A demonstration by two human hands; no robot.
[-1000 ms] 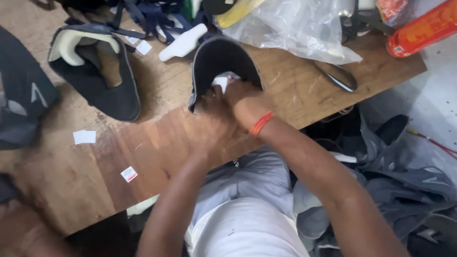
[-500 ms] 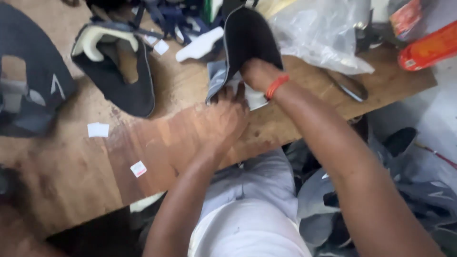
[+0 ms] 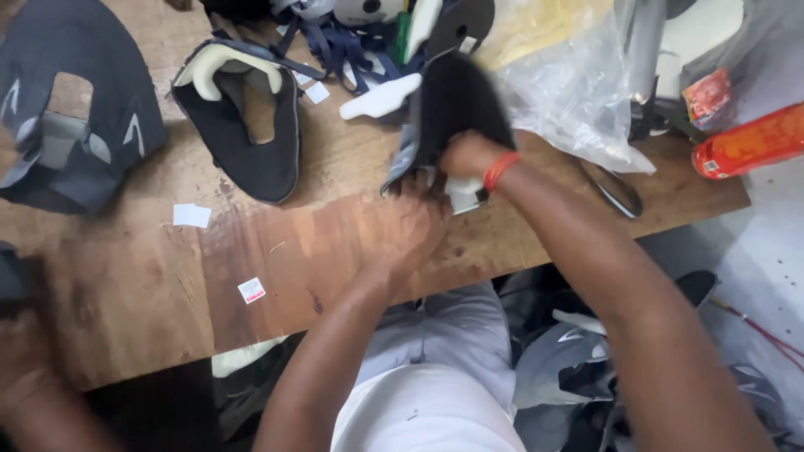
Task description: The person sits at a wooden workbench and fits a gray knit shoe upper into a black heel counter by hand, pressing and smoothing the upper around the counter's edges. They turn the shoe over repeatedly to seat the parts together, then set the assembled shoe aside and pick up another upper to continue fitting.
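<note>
We pinch a soft, light black shoe upper (image 3: 456, 105) at its near edge, both hands (image 3: 410, 230) (image 3: 469, 155) closed on it above the bench (image 3: 126, 293).

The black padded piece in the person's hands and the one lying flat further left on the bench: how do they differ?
The held black piece is lifted and tilted up off the wooden bench, gripped by the left hand and right hand; the flat black piece lies untouched. The flat piece shows a cream padded rim and an open cut-out; the held piece shows a mostly plain dark face. Both are dark, rounded and similar in size.
</note>
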